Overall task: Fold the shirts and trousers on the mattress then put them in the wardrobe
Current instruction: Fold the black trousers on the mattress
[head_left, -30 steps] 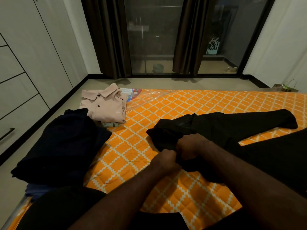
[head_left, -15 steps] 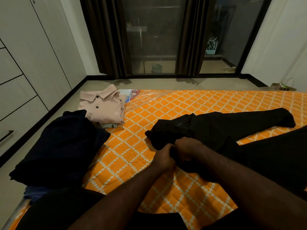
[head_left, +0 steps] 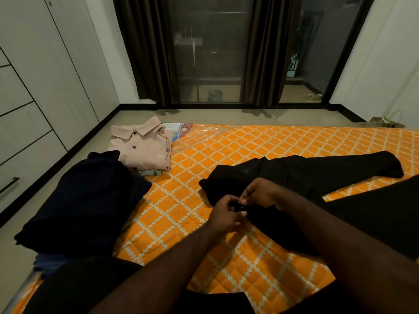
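Fists loosened: my left grip and right grip now pinch trousers at waist button; dim light, dark cloth, it may slip, waist gapes when folded

Open lane left of the black trousers; cloth blocks the rest.

Left of the trousers, a bare orange band of mattress runs open from near edge to far edge. Beyond that band, a dark navy heap and a folded pink shirt crowd the mattress's left side. The trousers' two legs spread rightward, leaving only a narrow bare wedge between them. Behind the trousers the mattress lies bare.
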Available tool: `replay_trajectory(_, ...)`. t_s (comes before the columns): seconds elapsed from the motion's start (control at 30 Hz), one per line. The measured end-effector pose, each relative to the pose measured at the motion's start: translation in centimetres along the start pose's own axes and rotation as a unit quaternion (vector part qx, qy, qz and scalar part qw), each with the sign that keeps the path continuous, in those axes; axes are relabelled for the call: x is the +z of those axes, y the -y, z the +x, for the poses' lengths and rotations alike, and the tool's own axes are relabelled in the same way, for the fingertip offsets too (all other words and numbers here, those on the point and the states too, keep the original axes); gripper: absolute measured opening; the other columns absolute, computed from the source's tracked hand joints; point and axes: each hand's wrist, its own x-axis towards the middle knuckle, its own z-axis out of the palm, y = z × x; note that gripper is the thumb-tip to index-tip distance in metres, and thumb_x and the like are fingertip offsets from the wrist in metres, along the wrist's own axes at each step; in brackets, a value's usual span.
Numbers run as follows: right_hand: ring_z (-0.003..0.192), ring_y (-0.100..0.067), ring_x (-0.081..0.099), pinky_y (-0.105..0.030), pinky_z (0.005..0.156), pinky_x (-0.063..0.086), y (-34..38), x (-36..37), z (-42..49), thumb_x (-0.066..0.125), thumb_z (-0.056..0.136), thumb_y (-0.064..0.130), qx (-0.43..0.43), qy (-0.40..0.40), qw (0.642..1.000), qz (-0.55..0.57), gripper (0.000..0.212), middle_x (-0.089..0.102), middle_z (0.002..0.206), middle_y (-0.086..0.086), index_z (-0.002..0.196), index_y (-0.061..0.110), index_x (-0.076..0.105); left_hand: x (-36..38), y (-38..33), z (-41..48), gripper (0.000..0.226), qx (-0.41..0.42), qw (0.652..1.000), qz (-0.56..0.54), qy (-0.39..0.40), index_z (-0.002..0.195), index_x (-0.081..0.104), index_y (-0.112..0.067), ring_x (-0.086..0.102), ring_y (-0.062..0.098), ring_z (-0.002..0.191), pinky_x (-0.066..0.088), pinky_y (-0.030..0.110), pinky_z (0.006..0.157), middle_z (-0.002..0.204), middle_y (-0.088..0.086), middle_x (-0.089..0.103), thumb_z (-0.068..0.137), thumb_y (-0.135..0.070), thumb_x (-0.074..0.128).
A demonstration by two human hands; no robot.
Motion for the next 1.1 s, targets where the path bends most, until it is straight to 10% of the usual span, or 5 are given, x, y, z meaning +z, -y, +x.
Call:
replay_trajectory(0.53,0.074,-0.012,0.073,-0.026,0.063,0.056,1.9,-1.0,0.0,0.086,0.080,0.023,0.012,0.049,0.980,-0.191,0.009,0.077,0.086,0.002,0.087,0.023,0.080,-0.2,0.2,0.1,0.036,0.051,0.992,0.097,-0.060,0.101,0.057,-0.010,0.053,0.008,0.056,0.049,0.028,0.050,0.069,-0.001,0.054,0.078,-0.010,0.086)
replay_trajectory(0.77,0.069,-0.008,0.072,-0.024,0.064,0.057,2.2,-0.8,-0.2,0.076,0.088,0.011,0.002,0.027,0.976,-0.215,0.013,0.074,0.082,0.005,0.095,0.022,0.079,-0.2,0.1,0.1,0.033,0.055,0.987,0.138,-0.054,0.096,0.061,-0.026,0.064,0.024,0.073,0.059,0.053,0.067,0.082,0.006,0.064,0.077,-0.015,0.086)
replay_trajectory(1.1,0.087,-0.026,0.064,-0.042,0.077,0.056,2.7,0.0,-0.9,0.061,0.095,0.020,-0.032,-0.129,0.931,-0.339,0.006,0.060,0.094,-0.003,0.094,0.020,0.055,0.3,-0.4,0.2,0.032,0.075,0.978,0.192,-0.032,0.094,0.061,-0.021,0.054,0.008,0.063,0.044,0.023,0.051,0.079,-0.004,0.061,0.076,-0.013,0.086)
